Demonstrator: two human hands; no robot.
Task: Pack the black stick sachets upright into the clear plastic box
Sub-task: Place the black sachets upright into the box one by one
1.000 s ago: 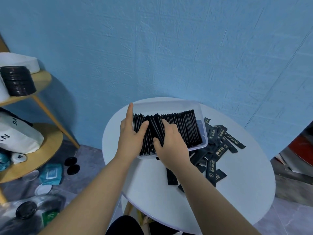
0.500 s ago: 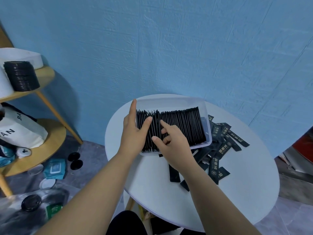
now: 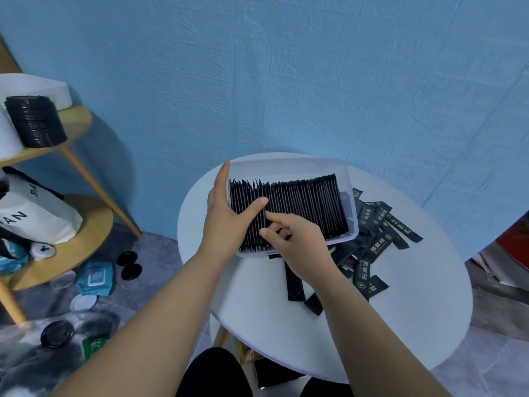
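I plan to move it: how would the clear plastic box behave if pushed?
The clear plastic box probably slides easily on the smooth-looking table. Its thin walls may flex, though the packed sachets likely stiffen it. Low and wide, it seems unlikely to tip.

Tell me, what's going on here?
A person is packing black stick sachets upright into the clear plastic box on the white table. The left hand braces the row at the box's left end, thumb on the sachets. The right hand has its fingers at the row's near edge; whether they pinch one is unclear. A loose pile waits to the box's right.
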